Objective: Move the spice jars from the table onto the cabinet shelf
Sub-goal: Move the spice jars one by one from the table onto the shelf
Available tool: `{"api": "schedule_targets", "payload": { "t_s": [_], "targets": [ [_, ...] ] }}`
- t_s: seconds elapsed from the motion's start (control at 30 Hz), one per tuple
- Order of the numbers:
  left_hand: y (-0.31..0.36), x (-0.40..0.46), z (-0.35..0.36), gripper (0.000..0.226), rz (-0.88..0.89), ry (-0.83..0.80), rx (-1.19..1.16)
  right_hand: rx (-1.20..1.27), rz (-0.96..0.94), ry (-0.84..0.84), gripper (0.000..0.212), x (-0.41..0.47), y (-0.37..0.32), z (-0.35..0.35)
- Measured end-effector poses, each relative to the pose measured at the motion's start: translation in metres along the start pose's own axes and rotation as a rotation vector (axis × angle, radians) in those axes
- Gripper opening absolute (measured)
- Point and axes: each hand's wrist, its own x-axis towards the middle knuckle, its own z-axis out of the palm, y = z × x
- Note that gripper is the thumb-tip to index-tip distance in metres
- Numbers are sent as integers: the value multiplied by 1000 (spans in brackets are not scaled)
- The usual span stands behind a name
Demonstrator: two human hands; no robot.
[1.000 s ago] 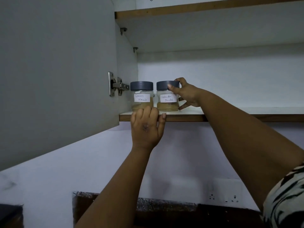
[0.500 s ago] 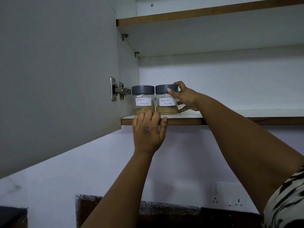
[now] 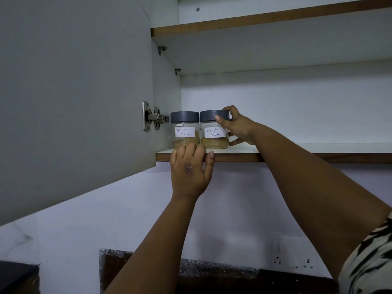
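Observation:
Two clear spice jars with grey lids stand side by side at the left end of the lower cabinet shelf (image 3: 297, 152). The left one is the Garam Masala jar (image 3: 185, 130). The right one is the Coriander Powder jar (image 3: 213, 132), and my right hand (image 3: 237, 126) grips it at the lid and right side. Both jars rest on the shelf board and hold brown powder. My left hand (image 3: 191, 168) hangs on the shelf's front edge below the jars, fingers curled over the board.
The open cabinet door (image 3: 74, 92) swings out on the left, with a metal hinge (image 3: 152, 118) beside the jars. An upper shelf (image 3: 265, 20) runs above. Wall sockets (image 3: 292, 262) sit low on the wall at the right.
The view has tilted upward slightly, so shelf and jars sit lower in frame. My right hand stays on the Coriander Powder jar, close against the Garam Masala jar. My left hand has not moved.

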Motion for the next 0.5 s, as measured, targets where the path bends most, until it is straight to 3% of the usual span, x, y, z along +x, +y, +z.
{"api": "schedule_targets", "payload": {
  "t_s": [0.17,0.3,0.37,0.5],
  "targets": [
    [-2,1,-1,32,5,-18,10,-102,-56,123,69,-4,-1,-4],
    [-5,2,-7,31,31,-109,6,-223,-116,256,69,-17,-1,-8],
    [-6,2,-10,31,38,-138,4,-351,-19,224,74,-26,4,-3],
    [-1,5,-19,29,11,-174,-21,-690,421,195,83,-58,7,-4]
  ]
}}
